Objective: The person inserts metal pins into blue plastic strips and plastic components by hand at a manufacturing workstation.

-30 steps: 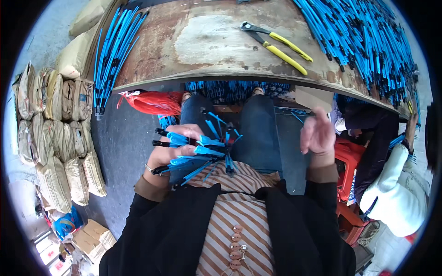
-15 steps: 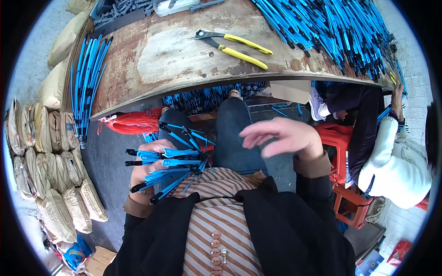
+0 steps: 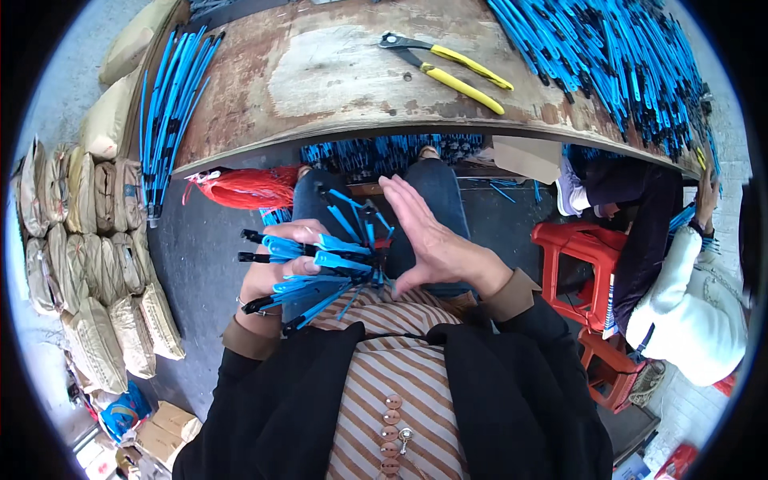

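Note:
My left hand [image 3: 270, 276] is wrapped round a bundle of thin blue plastic strips with black ends [image 3: 340, 262], held in front of my lap. The strips point different ways, and several come together in a dark cluster at the bundle's right. A bit of red shows at that cluster. My right hand [image 3: 436, 250] is open just right of the bundle, thumb spread from the raised fingers, nothing in it. Whether its thumb touches the strip ends I cannot tell.
Yellow-handled pincers [image 3: 462, 88] lie on the worn wooden table [image 3: 320, 88]. A large pile of blue strips [image 3: 600, 68] covers its right; a smaller bunch [image 3: 170, 112] overhangs its left. Red strands [image 3: 248, 189] hang below. A co-worker in white [image 3: 688, 300] is beside red stools [image 3: 578, 240]. Sacks [image 3: 90, 276] stand left.
My right hand has come left and turned its fingers upward, closer to the bundle. The left hand keeps its hold. The whole view has shifted, so the table sits higher and farther right.

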`<action>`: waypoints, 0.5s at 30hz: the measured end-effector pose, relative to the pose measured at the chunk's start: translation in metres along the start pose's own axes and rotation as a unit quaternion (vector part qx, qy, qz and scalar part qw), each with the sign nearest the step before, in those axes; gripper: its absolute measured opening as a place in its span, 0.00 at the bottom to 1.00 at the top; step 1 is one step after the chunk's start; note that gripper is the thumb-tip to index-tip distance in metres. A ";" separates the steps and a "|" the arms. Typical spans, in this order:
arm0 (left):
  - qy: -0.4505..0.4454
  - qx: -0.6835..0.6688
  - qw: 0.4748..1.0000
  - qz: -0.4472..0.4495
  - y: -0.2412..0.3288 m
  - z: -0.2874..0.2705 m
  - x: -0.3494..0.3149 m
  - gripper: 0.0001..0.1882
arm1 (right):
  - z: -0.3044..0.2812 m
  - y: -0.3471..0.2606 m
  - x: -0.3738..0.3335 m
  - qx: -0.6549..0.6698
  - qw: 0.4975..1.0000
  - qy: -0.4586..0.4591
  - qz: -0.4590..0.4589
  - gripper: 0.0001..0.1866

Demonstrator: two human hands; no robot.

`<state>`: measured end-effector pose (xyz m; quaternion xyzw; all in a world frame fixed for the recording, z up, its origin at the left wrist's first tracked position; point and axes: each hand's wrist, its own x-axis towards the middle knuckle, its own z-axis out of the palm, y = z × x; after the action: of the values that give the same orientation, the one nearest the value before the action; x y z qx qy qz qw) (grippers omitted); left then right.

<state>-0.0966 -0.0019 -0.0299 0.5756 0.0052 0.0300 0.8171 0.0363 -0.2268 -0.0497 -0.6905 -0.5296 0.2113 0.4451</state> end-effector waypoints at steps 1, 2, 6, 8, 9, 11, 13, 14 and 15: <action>0.015 0.009 1.000 0.002 0.002 0.002 -0.001 0.15 | 0.008 0.000 0.006 0.009 1.000 -0.008 -0.013 0.58; 0.021 -0.035 0.999 -0.012 0.004 0.007 -0.002 0.14 | 0.018 -0.001 0.011 0.095 0.995 0.023 -0.021 0.55; -0.045 0.058 0.997 0.032 0.007 0.007 0.013 0.11 | 0.038 -0.005 0.023 0.291 0.955 0.053 0.028 0.45; -0.046 0.100 0.994 0.021 0.002 0.003 0.008 0.10 | 0.037 -0.005 0.025 0.318 0.933 0.023 0.165 0.35; -0.068 0.128 0.989 0.007 0.002 0.004 0.008 0.10 | 0.038 -0.003 0.026 0.321 0.933 0.017 0.163 0.35; -0.081 0.136 0.987 -0.006 0.008 0.005 0.008 0.10 | 0.039 0.001 0.027 0.349 0.933 -0.028 0.087 0.25; -0.121 0.146 0.981 -0.030 0.014 0.007 0.009 0.10 | 0.041 0.005 0.027 0.363 0.929 -0.050 0.053 0.19; -0.117 0.144 0.982 -0.032 0.017 0.005 0.011 0.10 | 0.039 0.003 0.029 0.355 0.930 -0.077 0.051 0.17; -0.154 0.101 0.982 -0.038 0.019 0.002 0.014 0.10 | 0.036 0.001 0.031 0.346 0.931 -0.104 0.049 0.15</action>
<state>-0.0829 0.0037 -0.0108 0.6521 -0.0959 -0.0904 0.7466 0.0199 -0.1838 -0.0635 -0.4929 -0.4324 0.4741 0.5876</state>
